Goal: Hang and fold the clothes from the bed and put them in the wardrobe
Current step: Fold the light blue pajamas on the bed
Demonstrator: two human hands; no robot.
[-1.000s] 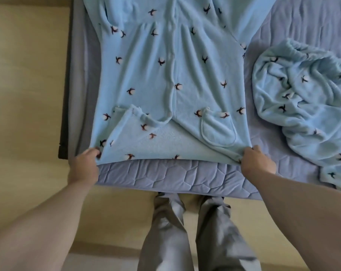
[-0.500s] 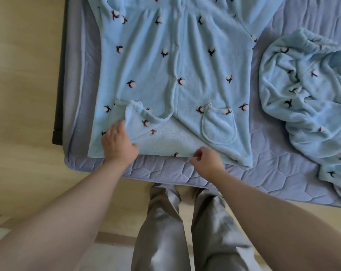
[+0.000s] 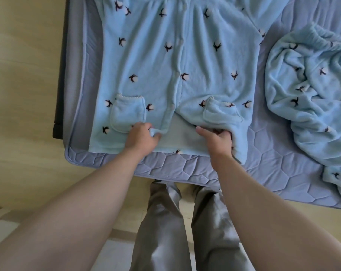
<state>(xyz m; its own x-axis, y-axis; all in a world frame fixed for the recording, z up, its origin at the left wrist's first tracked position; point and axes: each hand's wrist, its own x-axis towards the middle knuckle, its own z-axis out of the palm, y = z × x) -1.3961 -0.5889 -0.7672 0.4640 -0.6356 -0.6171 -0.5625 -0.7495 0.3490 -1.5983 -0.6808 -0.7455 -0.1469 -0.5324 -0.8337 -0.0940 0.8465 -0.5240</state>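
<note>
Half a second on, works at the centre split of the robe (image 3: 165,65), no longer at the hem corners. Pinches the left front edge with the left hand (image 3: 141,136), fingers (image 3: 146,127) curled round it; clenches the bunched right front edge in the right hand (image 3: 217,140). Shows the flipped flap now flat, both pockets face up: likely squaring the fronts before folding. Keeps the robe spread on the bed (image 3: 185,171), hem nearest. Leaves a crumpled garment (image 3: 312,94) farther right.
</note>
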